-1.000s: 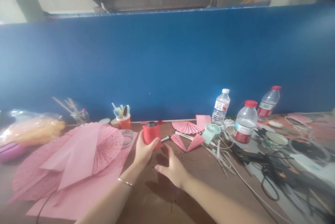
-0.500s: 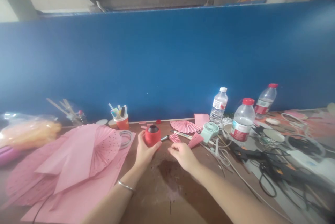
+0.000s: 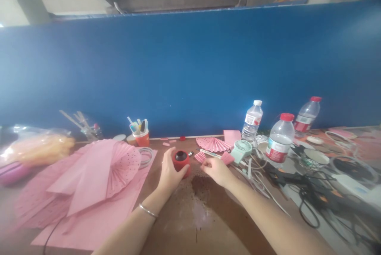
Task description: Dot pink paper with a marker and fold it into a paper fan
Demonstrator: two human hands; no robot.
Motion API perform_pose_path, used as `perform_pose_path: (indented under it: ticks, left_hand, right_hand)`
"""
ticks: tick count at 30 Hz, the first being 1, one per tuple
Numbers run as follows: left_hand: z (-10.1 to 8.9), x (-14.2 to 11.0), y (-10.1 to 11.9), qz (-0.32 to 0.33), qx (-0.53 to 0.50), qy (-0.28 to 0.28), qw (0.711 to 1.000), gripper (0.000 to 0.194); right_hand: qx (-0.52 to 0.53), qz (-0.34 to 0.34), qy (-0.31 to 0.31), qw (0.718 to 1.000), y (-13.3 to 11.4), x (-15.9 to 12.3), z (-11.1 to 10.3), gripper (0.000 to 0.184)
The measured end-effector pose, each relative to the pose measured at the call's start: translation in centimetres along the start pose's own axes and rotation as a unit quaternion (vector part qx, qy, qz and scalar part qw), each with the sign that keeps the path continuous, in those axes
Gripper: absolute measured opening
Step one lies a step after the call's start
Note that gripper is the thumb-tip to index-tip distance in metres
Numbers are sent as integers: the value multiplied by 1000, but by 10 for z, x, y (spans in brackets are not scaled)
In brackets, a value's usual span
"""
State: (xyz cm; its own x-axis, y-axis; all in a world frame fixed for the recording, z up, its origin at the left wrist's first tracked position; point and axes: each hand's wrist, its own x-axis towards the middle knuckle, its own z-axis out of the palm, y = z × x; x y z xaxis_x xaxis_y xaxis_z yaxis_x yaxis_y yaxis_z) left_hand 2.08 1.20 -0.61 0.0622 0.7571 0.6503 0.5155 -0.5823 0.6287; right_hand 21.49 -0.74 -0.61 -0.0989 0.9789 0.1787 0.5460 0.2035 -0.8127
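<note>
My left hand (image 3: pixel 168 174) is wrapped round a small red spool (image 3: pixel 181 160) with a dark hole in its top, held low over the brown table (image 3: pixel 190 223). My right hand (image 3: pixel 216 170) is just to its right, fingers pinched together close to a small folded pink paper fan (image 3: pixel 201 156); what the pinch holds is too small to make out. A silver bangle sits on my left wrist. A larger pleated pink fan (image 3: pixel 212 143) lies behind the hands.
Pink paper sheets and a big pleated fan (image 3: pixel 98 175) cover the left. An orange pen cup (image 3: pixel 142 136) stands at the back. To the right are a mint hand fan (image 3: pixel 241 149), three water bottles (image 3: pixel 278 140) and tangled black cables (image 3: pixel 315 199). A blue partition (image 3: pixel 190 72) closes the far edge.
My left hand has tilted the red spool and lowered it toward the table. My right hand went from spread open to pinched and moved forward to the small pink fan.
</note>
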Motion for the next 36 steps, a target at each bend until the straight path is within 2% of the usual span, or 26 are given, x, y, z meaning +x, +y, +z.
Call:
perform_pose_path:
  ticks: [2,3,4,5,6,7,8,9,10,11,13,15,17,18,19,20,22,23,24,25,27,29,33,36]
  left_hand:
    - [-3,-2,9,53,-18,17,998,39]
    - [-4,-4,16,53,-46,-2,998,25]
    - [-3,-7,24,18,-79,-46,996,18]
    - [-2,-10,33,-61,-121,-90,987,24]
    - [0,-13,43,-170,-178,-110,963,33]
    - [3,-16,52,-285,-238,-133,919,41]
    - [7,-18,59,-393,-294,-163,856,45]
    - [11,-20,66,-466,-350,-184,791,46]
    - [15,-22,69,-507,-403,-174,742,44]
    - [18,-23,71,-532,-448,-145,704,40]
    - [24,-26,69,-559,-498,-74,659,28]
    - [28,-28,62,-571,-504,-28,647,17]
    - [30,-30,56,-572,-500,-17,650,10]
    - [30,-31,54,-570,-501,-17,651,9]
    - [31,-31,53,-570,-504,-18,649,10]
    - [31,-32,53,-571,-507,-19,645,11]
    - [32,-33,54,-571,-515,-21,639,11]
    - [32,-34,55,-570,-518,-23,638,12]
    - [33,-35,56,-569,-519,-25,638,12]
    - [33,-36,56,-568,-519,-27,638,12]
    - [35,-39,56,-566,-520,-30,639,13]
    - [37,-42,56,-565,-523,-31,638,14]
    - [38,-46,60,-566,-527,-39,633,14]
    - [38,-48,64,-568,-529,-58,627,14]
  right_hand:
    - [40,6,14,999,-1,1,-1,22]
    - [57,9,15,998,-2,1,-1,21]
    - [71,11,15,997,-3,2,-2,19]
    - [81,10,14,997,-5,2,-3,17]
    - [89,7,13,996,-7,2,-4,15]
    - [92,1,12,996,-9,1,-6,15]
    - [94,-7,13,995,-12,1,-7,15]
    - [92,-17,11,996,-16,0,-10,16]
    - [84,-27,6,996,-19,-2,-12,16]
    - [71,-38,-5,997,-22,-3,-15,17]
    - [27,-55,-51,997,-27,-7,-21,13]
    - [-24,-63,-129,989,-30,-10,-27,9]
    - [-57,-66,-210,974,-30,-13,-34,7]
    - [-64,-73,-224,970,-30,-13,-37,8]
    - [-68,-83,-207,972,-29,-12,-39,10]
    - [-74,-93,-158,980,-27,-10,-42,14]
    - [-95,-101,2,990,-23,-5,-45,24]
    - [-117,-93,74,986,-20,-1,-45,28]
    - [-151,-76,114,979,-17,2,-44,30]
    - [-195,-56,117,972,-14,6,-42,30]
    - [-296,-6,74,952,-6,14,-37,28]
    - [-347,34,39,936,0,23,-30,23]
    - [-392,101,6,914,10,42,-23,13]
    - [-409,112,-11,906,16,52,-24,10]
